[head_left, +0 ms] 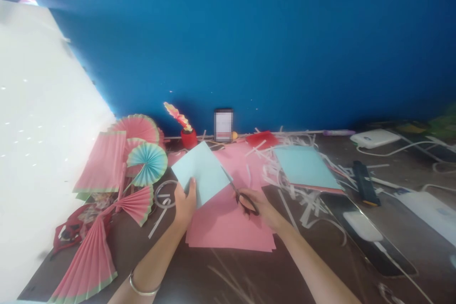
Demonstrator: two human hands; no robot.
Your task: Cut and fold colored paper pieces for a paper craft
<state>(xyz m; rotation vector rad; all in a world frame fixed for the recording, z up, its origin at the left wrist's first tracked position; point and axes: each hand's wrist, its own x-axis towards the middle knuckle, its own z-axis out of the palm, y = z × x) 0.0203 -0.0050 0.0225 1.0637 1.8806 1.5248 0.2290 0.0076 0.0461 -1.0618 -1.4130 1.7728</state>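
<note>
My left hand (185,203) pinches a light blue sheet of paper (204,171) by its lower left side, thumb on top. The sheet is tilted, one corner pointing up. In my right hand (261,206) is a pair of dark-handled scissors (248,202), fingers wrapped round the handles. The blades reach up and left to the sheet's right edge; whether they are parted cannot be made out. Below both hands lie pink paper sheets (228,232) on the dark table.
Folded pink paper fans (94,256) and a blue pleated rosette (147,164) lie left. More light blue paper (306,166) lies right among white paper strips (309,209). A glass-like black panel (392,259), a dark box cutter-shaped object (366,183) and a white device (375,138) are farther right.
</note>
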